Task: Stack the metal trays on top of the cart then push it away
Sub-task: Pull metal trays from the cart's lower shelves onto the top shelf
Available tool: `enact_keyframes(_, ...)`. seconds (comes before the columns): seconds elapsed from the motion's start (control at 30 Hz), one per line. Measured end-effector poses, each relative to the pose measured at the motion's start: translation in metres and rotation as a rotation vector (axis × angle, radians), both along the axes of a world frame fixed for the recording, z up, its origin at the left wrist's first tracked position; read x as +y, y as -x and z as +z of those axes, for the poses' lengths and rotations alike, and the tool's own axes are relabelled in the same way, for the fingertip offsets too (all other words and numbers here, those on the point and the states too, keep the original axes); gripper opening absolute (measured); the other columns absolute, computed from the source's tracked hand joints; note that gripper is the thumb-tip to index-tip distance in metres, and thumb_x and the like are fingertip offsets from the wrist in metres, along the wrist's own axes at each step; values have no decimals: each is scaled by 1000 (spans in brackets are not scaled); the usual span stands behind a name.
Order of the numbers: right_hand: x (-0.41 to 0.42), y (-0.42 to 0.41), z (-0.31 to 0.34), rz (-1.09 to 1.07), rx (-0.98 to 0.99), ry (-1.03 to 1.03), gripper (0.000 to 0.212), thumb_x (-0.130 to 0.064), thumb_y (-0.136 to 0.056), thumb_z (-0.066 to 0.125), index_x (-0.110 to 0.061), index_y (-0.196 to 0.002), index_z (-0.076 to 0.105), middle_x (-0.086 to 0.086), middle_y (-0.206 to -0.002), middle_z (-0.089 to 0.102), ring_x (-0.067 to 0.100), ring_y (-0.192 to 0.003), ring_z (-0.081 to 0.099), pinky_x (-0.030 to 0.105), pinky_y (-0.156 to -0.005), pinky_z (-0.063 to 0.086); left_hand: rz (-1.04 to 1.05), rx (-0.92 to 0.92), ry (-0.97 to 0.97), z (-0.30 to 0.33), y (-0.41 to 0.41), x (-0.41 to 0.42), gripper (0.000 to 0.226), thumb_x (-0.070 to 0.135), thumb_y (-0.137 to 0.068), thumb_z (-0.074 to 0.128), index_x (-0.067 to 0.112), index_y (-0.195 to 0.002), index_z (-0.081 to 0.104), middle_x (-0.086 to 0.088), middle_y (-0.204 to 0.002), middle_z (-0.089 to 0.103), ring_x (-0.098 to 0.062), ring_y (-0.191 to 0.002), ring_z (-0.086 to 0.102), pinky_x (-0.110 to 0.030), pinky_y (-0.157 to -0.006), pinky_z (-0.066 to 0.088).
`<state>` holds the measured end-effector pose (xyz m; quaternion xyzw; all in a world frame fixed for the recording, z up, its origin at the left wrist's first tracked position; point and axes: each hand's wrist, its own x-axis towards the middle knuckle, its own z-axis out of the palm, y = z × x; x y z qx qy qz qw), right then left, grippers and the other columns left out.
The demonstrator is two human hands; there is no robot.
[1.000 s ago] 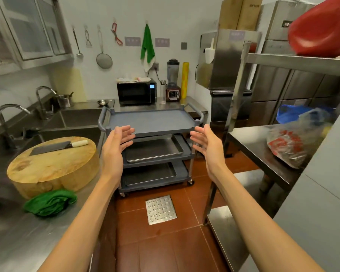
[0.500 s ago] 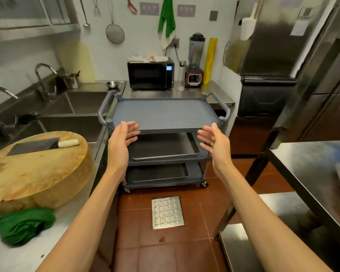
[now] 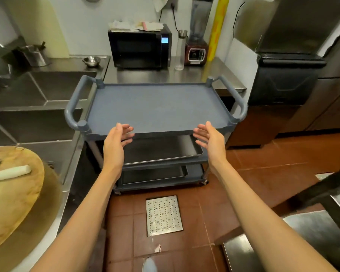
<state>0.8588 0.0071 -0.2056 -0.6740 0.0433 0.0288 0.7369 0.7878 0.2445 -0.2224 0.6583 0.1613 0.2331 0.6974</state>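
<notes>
A grey three-shelf cart (image 3: 157,108) stands ahead of me, its top shelf bare. One metal tray (image 3: 161,149) lies on the middle shelf and a second metal tray (image 3: 155,173) on the bottom shelf. My left hand (image 3: 116,142) and my right hand (image 3: 210,139) are held out, palms facing each other, fingers apart, just in front of the cart's near edge at the height of the middle shelf. Neither hand touches a tray.
A steel counter with a sink (image 3: 37,89) and a round wooden chopping block (image 3: 12,191) with a knife (image 3: 10,172) runs along the left. A microwave (image 3: 139,49) and blender (image 3: 196,44) stand behind the cart. A steel table (image 3: 322,232) is at the right, a floor drain (image 3: 164,215) below.
I have come closer to the cart and look further down. Both hands have stayed apart and moved up to the cart's near edge.
</notes>
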Motion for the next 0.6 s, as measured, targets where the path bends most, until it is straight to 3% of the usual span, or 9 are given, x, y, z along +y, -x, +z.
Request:
enact_keyframes(0.17,15,-64,-45,16,75,37,34,-32,-100,41,-9,-109,64,12,-108,69,23,-101,66,42,-95,50,20,131,-3,-47,-58,12,36,36,-100,39,11,-109,63,-11,-110,68,-25,-101,66,-40,-90,51)
enact_keyframes(0.4,12,-138,-158,111,268,153,27,-28,-99,46,-7,-102,64,16,-104,69,28,-99,66,39,-91,52,77,432,19,-151,-107,4,38,32,-100,40,3,-116,59,-18,-113,66,-30,-105,63,-41,-95,50)
enact_keyframes(0.6,7,-199,-239,206,374,325,19,-28,-96,51,-16,-94,65,5,-92,70,19,-89,65,36,-89,53,69,550,-24,-221,-165,13,29,34,-99,44,13,-108,62,-11,-109,67,-24,-103,64,-34,-89,50)
